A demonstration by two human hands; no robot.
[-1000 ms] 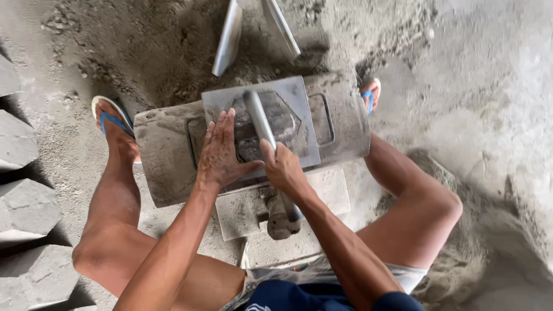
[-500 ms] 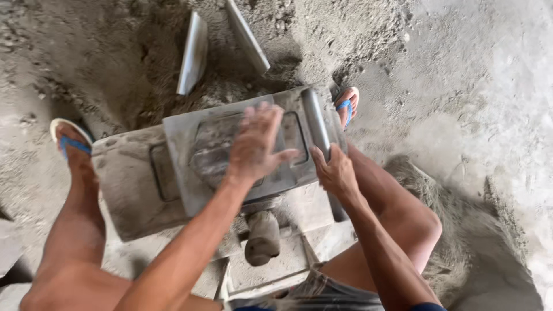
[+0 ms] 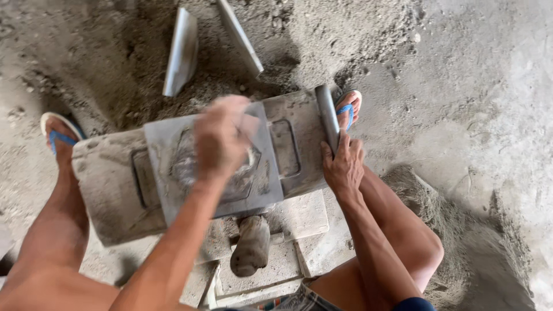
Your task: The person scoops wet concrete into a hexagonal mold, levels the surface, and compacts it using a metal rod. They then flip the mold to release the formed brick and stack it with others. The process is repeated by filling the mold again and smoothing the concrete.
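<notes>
Metal plate [image 3: 167, 173] lies under the blurred left hand [image 3: 222, 138], fingers unclear; right hand [image 3: 344, 167] fingers grip a pipe [image 3: 327, 115].

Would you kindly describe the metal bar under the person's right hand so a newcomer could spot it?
Start at the large grey block mould between the person's feet. Along its right edge lies a short grey metal bar, the right hand resting on its near end. Unlike the two flat metal blades in the sand beyond, it is rounded.
</notes>
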